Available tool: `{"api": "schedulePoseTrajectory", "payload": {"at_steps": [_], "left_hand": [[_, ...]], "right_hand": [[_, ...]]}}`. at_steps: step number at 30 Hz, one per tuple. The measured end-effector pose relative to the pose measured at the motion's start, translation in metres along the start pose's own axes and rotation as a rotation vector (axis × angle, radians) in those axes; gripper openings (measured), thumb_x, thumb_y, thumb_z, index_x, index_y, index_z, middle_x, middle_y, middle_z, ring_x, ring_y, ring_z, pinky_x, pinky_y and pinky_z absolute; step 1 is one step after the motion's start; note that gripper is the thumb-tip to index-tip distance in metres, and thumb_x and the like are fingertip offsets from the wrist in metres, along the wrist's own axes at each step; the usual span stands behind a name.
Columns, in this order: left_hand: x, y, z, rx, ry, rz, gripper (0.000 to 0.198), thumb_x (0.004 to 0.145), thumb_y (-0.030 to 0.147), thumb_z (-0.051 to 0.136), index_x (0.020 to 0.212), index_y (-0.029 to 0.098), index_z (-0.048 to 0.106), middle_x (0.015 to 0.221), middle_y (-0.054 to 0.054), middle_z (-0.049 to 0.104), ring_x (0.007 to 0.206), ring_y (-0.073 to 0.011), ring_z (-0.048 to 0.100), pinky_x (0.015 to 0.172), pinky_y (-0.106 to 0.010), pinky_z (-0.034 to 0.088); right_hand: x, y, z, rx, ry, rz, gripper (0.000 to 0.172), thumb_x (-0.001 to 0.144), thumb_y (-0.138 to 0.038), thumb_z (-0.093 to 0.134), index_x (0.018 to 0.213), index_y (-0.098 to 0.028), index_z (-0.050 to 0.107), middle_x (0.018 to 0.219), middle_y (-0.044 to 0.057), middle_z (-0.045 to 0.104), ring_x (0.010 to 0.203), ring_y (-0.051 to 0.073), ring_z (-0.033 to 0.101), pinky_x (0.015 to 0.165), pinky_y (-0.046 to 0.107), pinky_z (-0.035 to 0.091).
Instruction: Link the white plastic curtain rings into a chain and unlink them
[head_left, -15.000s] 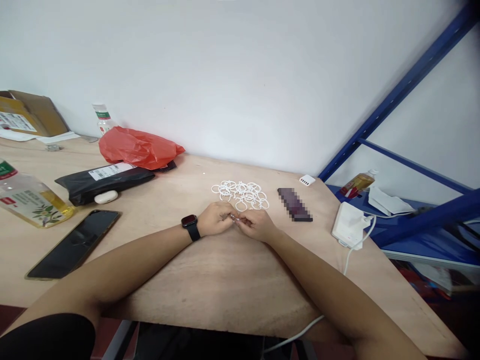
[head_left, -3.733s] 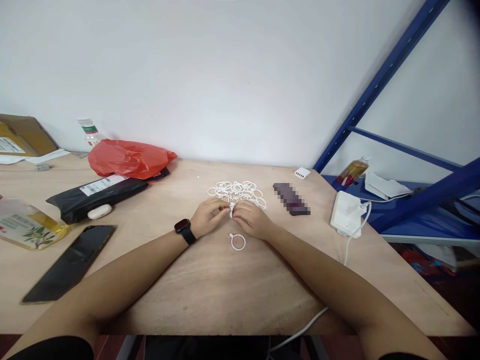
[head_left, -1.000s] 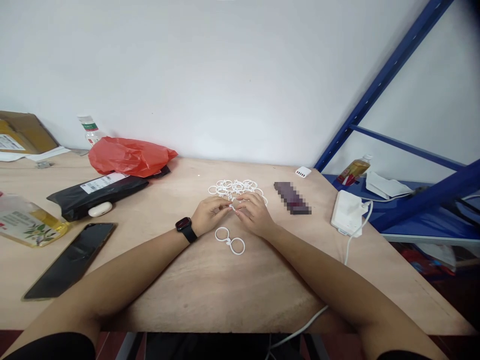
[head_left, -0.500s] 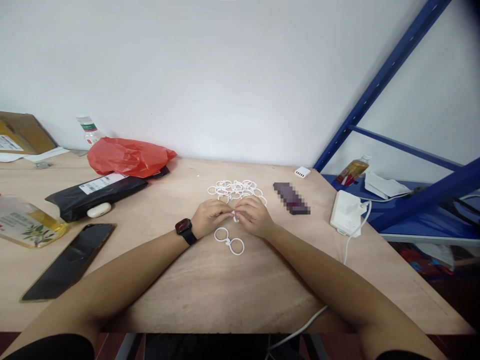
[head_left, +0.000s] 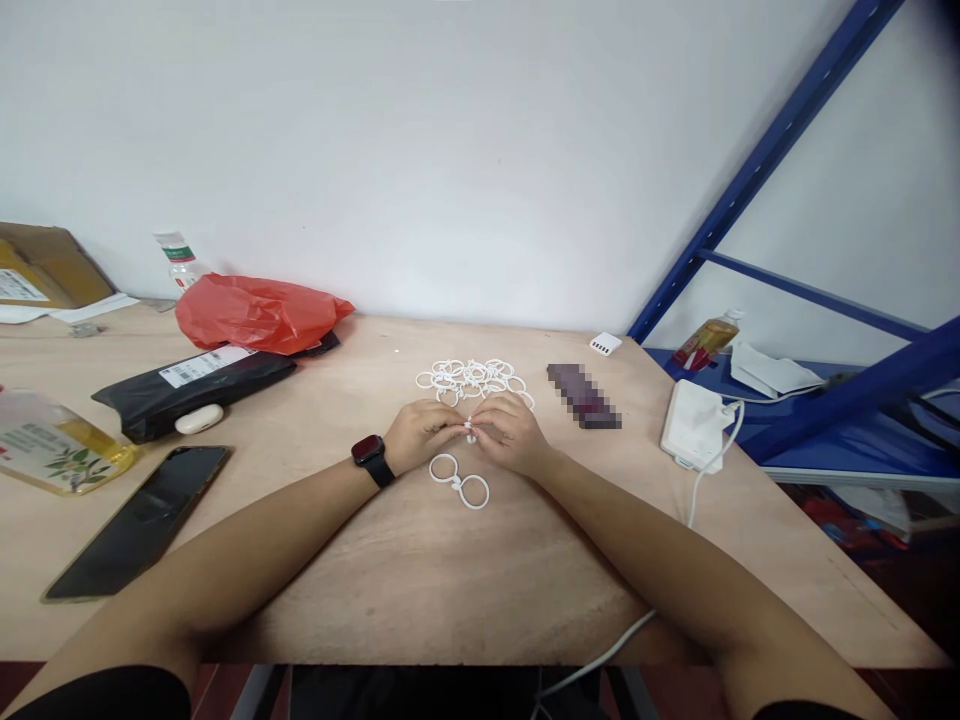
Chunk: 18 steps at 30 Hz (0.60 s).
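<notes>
My left hand (head_left: 426, 432) and my right hand (head_left: 510, 432) meet at the middle of the table, fingertips pinched together. Between them they grip a small white plastic ring piece (head_left: 470, 432); most of it is hidden by the fingers. Just beyond the hands lies a pile of white plastic rings (head_left: 474, 374), partly covered by my fingers. Nearer to me, two white rings joined at a small knot-like link (head_left: 457, 484) lie flat on the wood. A black watch sits on my left wrist.
Left on the table (head_left: 390, 570) are a phone (head_left: 139, 525), a white case (head_left: 199, 419), a black parcel (head_left: 225, 385), a red bag (head_left: 259, 312) and an oil bottle (head_left: 64, 450). To the right are a pixelated dark object (head_left: 583, 397), a white power strip (head_left: 691, 425) and its cable.
My fingertips have shifted slightly around the white piece, and a bit more of it shows between them. The joined rings and the pile have not moved.
</notes>
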<state>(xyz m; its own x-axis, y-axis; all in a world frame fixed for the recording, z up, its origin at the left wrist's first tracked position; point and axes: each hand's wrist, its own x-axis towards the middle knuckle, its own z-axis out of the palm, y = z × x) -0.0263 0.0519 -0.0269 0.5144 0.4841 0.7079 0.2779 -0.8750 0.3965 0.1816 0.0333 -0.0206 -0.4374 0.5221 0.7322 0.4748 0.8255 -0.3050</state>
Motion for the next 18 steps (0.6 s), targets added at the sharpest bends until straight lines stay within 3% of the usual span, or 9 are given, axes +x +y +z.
{"api": "schedulePoseTrajectory", "payload": {"at_steps": [12, 18], "left_hand": [[0.000, 0.007, -0.004, 0.109, -0.053, -0.010, 0.023, 0.095, 0.035, 0.054, 0.086, 0.018, 0.067, 0.081, -0.004, 0.073, 0.076, -0.0146, 0.067, 0.078, -0.031, 0.046], [0.003, 0.009, -0.004, 0.065, -0.024, -0.018, 0.014, 0.090, 0.031, 0.059, 0.084, 0.019, 0.064, 0.086, -0.004, 0.072, 0.082, -0.0166, 0.066, 0.081, -0.033, 0.046]], "right_hand": [[0.000, -0.005, 0.002, -0.012, 0.021, 0.025, 0.008, 0.085, -0.020, 0.059, 0.080, -0.025, 0.063, 0.081, 0.003, 0.069, 0.080, 0.019, 0.062, 0.078, 0.039, 0.048], [0.000, 0.007, -0.002, -0.059, 0.041, 0.089, 0.011, 0.085, -0.021, 0.057, 0.080, -0.024, 0.065, 0.081, 0.003, 0.069, 0.082, 0.020, 0.061, 0.082, 0.040, 0.047]]}}
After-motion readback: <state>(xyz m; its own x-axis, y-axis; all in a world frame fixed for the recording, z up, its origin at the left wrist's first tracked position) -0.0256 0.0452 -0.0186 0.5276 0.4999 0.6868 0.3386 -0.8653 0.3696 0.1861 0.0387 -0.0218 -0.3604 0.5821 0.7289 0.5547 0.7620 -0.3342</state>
